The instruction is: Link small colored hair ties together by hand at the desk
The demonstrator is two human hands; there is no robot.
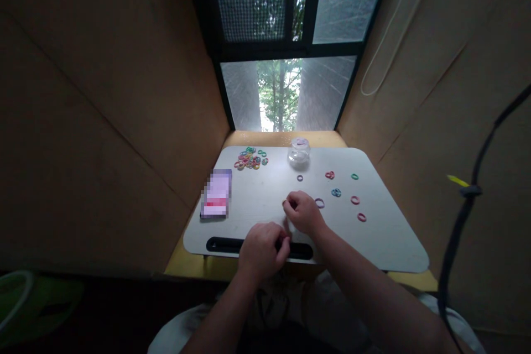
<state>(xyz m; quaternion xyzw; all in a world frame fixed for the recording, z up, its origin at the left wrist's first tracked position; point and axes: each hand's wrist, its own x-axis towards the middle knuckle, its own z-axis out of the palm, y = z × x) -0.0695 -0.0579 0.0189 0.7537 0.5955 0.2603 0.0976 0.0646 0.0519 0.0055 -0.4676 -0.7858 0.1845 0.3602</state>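
My left hand is closed above the black slot at the front edge of the white table, its thumb pressed toward the curled fingers. Just ahead and to the right, my right hand has its fingers pinched together. Whatever either hand holds is too small or hidden to make out. A purple hair tie lies beside the right hand, and a darker purple hair tie lies beyond it. Farther right are red hair ties, a blue-green cluster of hair ties, a green hair tie and two pinkish-red hair ties.
A mixed pile of coloured hair ties lies at the back left. A clear jar stands at the back of the white table. A phone lies at the left edge. A black cable hangs at right.
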